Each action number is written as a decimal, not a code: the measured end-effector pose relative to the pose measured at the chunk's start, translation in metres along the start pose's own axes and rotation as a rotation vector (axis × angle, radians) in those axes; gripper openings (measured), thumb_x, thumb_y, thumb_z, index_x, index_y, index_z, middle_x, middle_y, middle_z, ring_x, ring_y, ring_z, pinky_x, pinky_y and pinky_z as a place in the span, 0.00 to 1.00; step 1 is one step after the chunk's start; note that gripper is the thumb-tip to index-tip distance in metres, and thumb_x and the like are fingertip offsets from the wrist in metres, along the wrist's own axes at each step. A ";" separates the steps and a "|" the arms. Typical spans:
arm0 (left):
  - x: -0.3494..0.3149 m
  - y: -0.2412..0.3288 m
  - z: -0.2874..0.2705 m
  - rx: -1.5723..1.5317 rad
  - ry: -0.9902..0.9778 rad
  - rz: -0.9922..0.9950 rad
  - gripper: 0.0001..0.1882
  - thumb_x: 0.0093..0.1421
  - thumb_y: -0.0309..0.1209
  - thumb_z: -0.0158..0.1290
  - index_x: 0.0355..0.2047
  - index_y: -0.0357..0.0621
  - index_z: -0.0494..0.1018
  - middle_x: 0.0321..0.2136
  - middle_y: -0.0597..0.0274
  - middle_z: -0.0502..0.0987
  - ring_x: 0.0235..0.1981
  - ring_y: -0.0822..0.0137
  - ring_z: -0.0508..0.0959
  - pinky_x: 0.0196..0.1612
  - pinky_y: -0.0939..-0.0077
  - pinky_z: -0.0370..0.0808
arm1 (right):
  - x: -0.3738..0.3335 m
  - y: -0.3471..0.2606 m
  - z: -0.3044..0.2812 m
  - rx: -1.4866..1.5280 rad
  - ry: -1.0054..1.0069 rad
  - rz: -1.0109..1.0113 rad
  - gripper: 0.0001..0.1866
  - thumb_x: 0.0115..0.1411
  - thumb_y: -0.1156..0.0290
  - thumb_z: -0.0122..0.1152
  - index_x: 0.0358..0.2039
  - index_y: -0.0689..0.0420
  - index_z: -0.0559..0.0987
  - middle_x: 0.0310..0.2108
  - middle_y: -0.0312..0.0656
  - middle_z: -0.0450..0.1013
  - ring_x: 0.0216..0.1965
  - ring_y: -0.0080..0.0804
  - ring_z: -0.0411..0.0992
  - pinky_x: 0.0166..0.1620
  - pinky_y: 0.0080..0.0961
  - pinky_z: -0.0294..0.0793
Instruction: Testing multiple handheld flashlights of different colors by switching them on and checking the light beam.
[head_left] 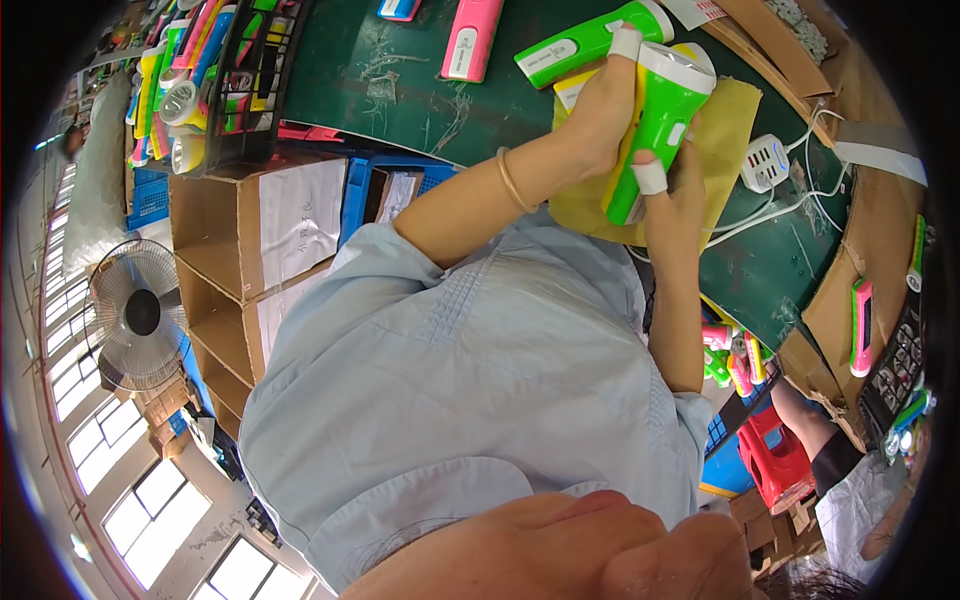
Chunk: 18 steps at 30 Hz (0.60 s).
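Note:
In front of my body I hold a green flashlight [655, 115], tilted, its clear lens end away from me and its handle toward me. My left hand [603, 105] grips it along the left side, with white tape round the thumb. Lower on the handle is my right hand [680, 195]; its taped thumb presses the near face and its other fingers are mostly hidden behind. A yellow strip shows along the flashlight's left edge; I cannot tell what it belongs to. Under my hands lies a yellow cloth or sheet [735, 115]. Another green flashlight [575, 52] lies just beyond my left hand.
A pink flashlight [468, 40] lies on the green table [400, 90]. A white multi-port charger [765, 163] with cables sits at right. A black basket [245, 90] of flashlights stands at left, above cardboard compartments [215, 235]. Another person's arm [800, 415] shows near a red stool [775, 460].

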<state>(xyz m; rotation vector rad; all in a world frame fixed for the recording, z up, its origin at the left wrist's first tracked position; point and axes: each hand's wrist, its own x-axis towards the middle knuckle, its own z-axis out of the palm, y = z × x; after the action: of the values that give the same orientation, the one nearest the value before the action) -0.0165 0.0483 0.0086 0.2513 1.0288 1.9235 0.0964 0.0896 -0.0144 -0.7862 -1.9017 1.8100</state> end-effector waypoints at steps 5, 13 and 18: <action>-0.003 -0.003 0.007 -0.167 0.201 0.097 0.35 0.59 0.60 0.24 0.39 0.41 0.68 0.27 0.55 0.73 0.28 0.65 0.74 0.34 0.69 0.73 | -0.004 -0.012 0.002 -0.562 0.201 -0.338 0.24 0.46 0.66 0.67 0.38 0.64 0.67 0.35 0.48 0.67 0.35 0.37 0.67 0.36 0.29 0.66; 0.000 0.005 0.001 -0.361 0.106 -0.186 0.36 0.58 0.59 0.24 0.34 0.38 0.68 0.20 0.51 0.71 0.23 0.60 0.71 0.28 0.68 0.71 | -0.003 0.006 -0.018 -0.058 -0.166 -0.071 0.25 0.56 0.61 0.56 0.46 0.68 0.65 0.41 0.48 0.69 0.44 0.30 0.66 0.45 0.24 0.65; 0.004 -0.003 0.000 -0.262 0.049 -0.159 0.38 0.57 0.60 0.22 0.30 0.35 0.69 0.18 0.51 0.70 0.20 0.61 0.70 0.23 0.70 0.69 | 0.002 0.008 -0.024 0.296 -0.200 0.192 0.26 0.59 0.59 0.52 0.47 0.70 0.66 0.40 0.41 0.68 0.43 0.25 0.64 0.48 0.20 0.60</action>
<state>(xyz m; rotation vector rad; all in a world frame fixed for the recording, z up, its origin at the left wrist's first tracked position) -0.0167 0.0522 0.0055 -0.0262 0.7922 1.9013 0.1114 0.1094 -0.0210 -0.7258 -1.6594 2.2988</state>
